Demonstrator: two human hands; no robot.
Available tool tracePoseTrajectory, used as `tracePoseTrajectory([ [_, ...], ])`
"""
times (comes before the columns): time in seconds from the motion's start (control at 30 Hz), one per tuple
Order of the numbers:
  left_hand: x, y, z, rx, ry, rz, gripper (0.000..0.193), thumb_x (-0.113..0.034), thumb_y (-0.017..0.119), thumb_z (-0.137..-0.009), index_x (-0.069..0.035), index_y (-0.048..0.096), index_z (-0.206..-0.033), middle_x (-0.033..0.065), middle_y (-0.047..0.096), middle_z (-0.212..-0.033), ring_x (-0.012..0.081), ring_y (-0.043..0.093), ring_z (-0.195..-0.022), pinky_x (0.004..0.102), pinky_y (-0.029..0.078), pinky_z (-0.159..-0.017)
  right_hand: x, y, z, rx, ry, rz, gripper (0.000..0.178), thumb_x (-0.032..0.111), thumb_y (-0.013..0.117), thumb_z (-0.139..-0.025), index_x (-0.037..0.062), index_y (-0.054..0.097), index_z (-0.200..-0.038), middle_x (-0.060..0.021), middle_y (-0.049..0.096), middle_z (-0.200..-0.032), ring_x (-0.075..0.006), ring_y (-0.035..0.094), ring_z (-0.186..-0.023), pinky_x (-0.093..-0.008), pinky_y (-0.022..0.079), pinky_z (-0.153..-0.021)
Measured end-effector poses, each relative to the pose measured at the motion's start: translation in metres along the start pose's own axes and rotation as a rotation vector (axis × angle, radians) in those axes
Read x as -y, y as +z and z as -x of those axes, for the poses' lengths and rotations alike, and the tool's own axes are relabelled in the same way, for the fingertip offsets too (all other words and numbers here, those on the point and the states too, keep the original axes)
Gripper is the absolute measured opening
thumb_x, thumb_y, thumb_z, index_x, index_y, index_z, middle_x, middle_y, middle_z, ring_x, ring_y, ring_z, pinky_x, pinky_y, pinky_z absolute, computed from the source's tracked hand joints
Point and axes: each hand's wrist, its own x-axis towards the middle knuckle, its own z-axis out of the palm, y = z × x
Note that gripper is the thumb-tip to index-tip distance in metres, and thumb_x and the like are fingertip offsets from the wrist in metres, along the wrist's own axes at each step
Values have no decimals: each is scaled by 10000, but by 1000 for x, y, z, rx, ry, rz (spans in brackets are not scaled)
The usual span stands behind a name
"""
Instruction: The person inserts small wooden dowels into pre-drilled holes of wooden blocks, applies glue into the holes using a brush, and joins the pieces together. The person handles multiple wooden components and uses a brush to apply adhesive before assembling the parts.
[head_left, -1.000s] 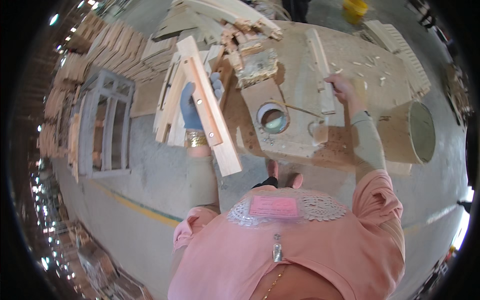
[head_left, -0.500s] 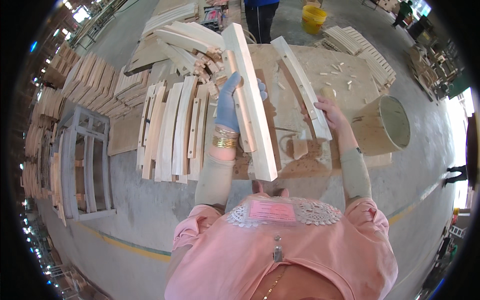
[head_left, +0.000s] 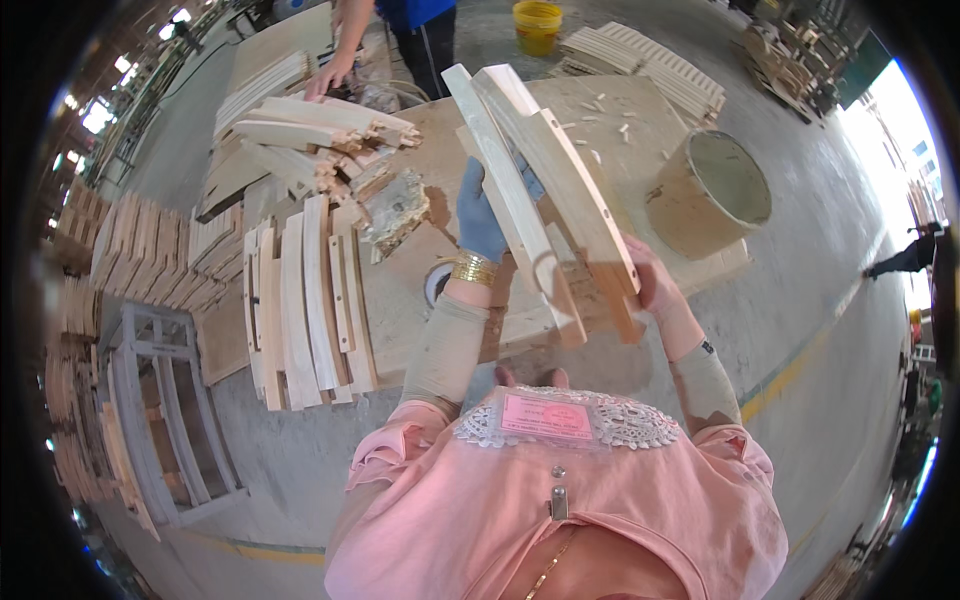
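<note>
My gloved left hand point(head_left: 482, 214) is closed around a long pale wooden rail point(head_left: 507, 190), raised over the worktable point(head_left: 455, 345) and tilted. My bare right hand point(head_left: 652, 276) grips the near end of a curved wooden rail point(head_left: 562, 165) with small holes along its edge. The two rails are side by side in the air, their far ends close together; whether they touch I cannot tell. Left of my left forearm, several similar curved rails point(head_left: 308, 290) lie in a row at the table edge. A roll of tape point(head_left: 436, 284) shows beside my left wrist.
Small wooden dowels point(head_left: 625, 128) lie scattered beyond the rails. A large bucket point(head_left: 668, 205) stands at the right. Behind the row is a jumbled pile of wooden pieces point(head_left: 300, 130), near a co-worker's hand point(head_left: 333, 75). A grey frame point(head_left: 180, 400) stands at the left.
The right-hand rail has come up off the table and over beside the left-hand one. My view has shifted right, and a co-worker's hand now shows at the far left.
</note>
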Motion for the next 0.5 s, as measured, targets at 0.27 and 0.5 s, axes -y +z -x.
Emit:
tracePoseTrajectory([
  [0.27, 53, -2, 4, 25, -133, 17, 538, -404, 414, -945, -18, 393, -1319, 172, 493, -1280, 305, 513, -1144, 434, 416, -983, -21, -16, 14, 23, -20, -134, 420, 209, 449, -942, 24, 433, -1319, -71, 534, -1241, -129, 551, -1050, -292, 452, -903],
  [0.5, 63, -6, 9, -19, -182, -164, 525, -385, 422, -948, -5, 403, -1309, 163, 480, -1292, 269, 517, -1130, 405, 411, -986, 6, 11, 29, 76, 67, 11, 488, 337, 564, -874, 13, 476, -1228, -75, 569, -1106, -149, 549, -972, -304, 457, -834],
])
